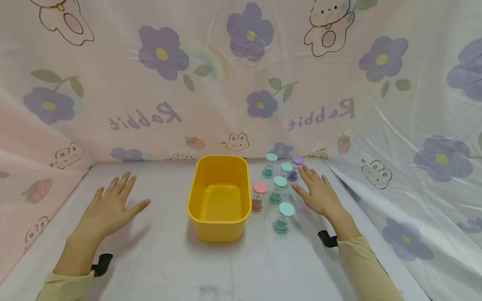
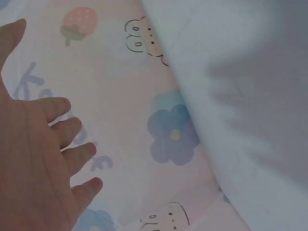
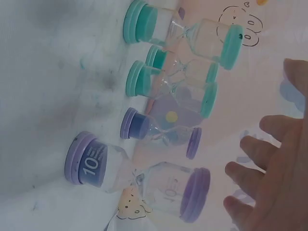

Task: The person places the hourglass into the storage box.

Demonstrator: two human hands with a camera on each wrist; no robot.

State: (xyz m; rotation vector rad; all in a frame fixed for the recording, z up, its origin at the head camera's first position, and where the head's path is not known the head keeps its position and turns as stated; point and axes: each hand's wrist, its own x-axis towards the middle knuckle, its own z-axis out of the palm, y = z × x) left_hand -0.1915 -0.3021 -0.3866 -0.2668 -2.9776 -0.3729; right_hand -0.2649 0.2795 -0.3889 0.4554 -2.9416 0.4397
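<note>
Hourglasses (image 1: 278, 191) standing right of the yellow tub (image 1: 219, 232) seem light, slippery and breakable, best held by their caps (image 1: 286, 209), while left hand (image 1: 107, 212) and right hand (image 1: 320, 197), fingers spread, grasp nothing.

The left hand (image 1: 105, 211) is raised, its fingers (image 1: 128, 186) spread and thumb (image 1: 138, 207) held out. The right hand (image 1: 320, 196) is extended, fingers straight. Both sleeved forearms (image 1: 365, 265) angle inward.

Head view: both sleeves (image 1: 370, 269) are cut by the lower edge, and a teal-capped hourglass (image 1: 286, 167) is partly hidden behind a nearer hourglass (image 1: 280, 182). Wrist views: the left hand (image 2: 36, 159) and right hand (image 3: 276, 178) are cropped by the edges; characters (image 3: 96, 153) beside the 10 on the large purple hourglass (image 3: 136, 177) are blurred.
</note>
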